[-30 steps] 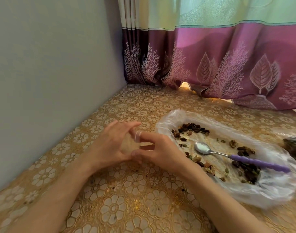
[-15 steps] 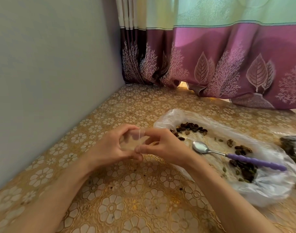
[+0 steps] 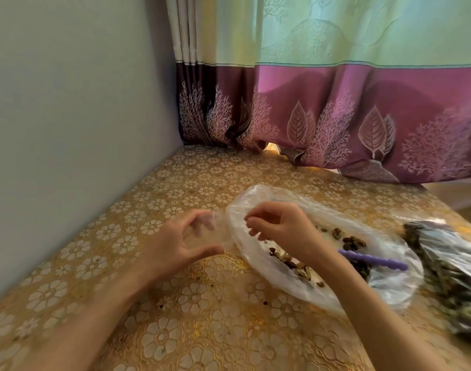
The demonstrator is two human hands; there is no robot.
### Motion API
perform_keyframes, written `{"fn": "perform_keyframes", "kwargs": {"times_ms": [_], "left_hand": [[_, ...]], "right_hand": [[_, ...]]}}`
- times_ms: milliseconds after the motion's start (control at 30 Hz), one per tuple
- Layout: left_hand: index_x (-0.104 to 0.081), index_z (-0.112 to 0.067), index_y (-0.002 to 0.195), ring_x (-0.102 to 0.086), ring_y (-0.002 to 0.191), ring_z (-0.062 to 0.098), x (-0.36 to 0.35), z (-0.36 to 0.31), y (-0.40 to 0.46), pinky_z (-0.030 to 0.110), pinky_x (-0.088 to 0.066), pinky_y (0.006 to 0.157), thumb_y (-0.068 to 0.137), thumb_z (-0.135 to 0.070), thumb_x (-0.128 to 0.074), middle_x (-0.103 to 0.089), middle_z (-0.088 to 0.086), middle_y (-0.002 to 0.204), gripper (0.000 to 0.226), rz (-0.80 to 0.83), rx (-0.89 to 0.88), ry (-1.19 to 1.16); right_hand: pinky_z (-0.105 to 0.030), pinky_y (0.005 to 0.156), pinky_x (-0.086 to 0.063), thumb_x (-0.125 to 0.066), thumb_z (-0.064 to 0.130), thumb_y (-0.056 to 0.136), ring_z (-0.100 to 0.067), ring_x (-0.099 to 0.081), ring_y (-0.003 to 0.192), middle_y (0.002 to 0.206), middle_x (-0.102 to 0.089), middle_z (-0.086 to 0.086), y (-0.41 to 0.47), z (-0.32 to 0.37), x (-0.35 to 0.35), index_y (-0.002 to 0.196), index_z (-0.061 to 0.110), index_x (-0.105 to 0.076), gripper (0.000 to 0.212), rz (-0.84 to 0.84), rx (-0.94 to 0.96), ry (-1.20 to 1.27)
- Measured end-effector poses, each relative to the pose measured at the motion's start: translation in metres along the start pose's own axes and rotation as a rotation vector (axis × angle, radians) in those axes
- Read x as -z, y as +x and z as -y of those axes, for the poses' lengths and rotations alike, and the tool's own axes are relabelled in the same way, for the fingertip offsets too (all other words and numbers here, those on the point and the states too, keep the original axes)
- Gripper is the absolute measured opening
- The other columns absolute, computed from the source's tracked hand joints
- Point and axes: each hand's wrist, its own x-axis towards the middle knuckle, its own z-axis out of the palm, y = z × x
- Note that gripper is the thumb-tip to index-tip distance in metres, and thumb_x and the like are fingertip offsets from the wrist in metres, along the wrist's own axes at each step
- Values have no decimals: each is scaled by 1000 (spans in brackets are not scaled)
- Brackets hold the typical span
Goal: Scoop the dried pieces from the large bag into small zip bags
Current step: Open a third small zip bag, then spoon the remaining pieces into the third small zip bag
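A home room: a table under gold floral oilcloth, set against a leaf-patterned curtain at the far side

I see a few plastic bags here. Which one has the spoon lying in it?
The wide clear bag spread open under the right hand: the purple-handled spoon lies in it. The tiny bag in the left hand and the full bag at far right hold none.
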Motion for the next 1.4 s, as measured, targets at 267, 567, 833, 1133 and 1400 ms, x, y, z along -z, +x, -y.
{"fn": "perform_keyframes", "kwargs": {"times_ms": [267, 567, 833, 1133, 1400], "left_hand": [[-46, -42, 112, -63, 78, 11, -13, -20, -1, 17, -52, 60, 55, -81, -55, -63, -8, 97, 70, -98, -56, -82], [-53, -21, 106, -64, 83, 18, -40, -52, 5, 32, -58, 67, 54, -85, -51, -60, -5, 101, 83, -21, -52, -116], [-53, -23, 101, -62, 80, 37, -67, -62, -1, 59, -51, 70, 58, -78, -57, -61, -4, 101, 70, -15, -30, -178], [-45, -24, 115, -67, 80, 11, -69, -59, -6, 23, -57, 63, 55, -90, -40, -63, -7, 99, 89, 114, -42, -100], [-40, -32, 115, -66, 72, 38, -70, -56, -8, 43, -58, 57, 59, -89, -36, -66, 6, 87, 81, 170, -55, 17]], "right_hand": [[-16, 75, -46, -65, 21, 86, -8, -55, 80, 88, -60, 6, -68, -20, 81, 97, 14, -70, 13, -213, -95, -628], [-24, 93, -36, -57, 33, 91, -13, -40, 108, 110, -47, 4, -105, -31, 106, 108, 23, -64, 20, -65, -270, -953], [-12, 43, -37, -55, 12, 93, -5, -50, 47, 59, -68, 9, -121, -17, 104, 87, 2, -56, 11, -459, -208, -13], [-19, 43, -40, -41, 18, 100, -13, -50, 45, 62, -70, -1, -150, -15, 90, 80, -4, -55, 32, -702, -135, 212], [-17, 38, -42, -45, 17, 98, -8, -53, 39, 55, -67, 6, -168, -13, 92, 75, 5, -55, 28, -913, -86, -27]]}}
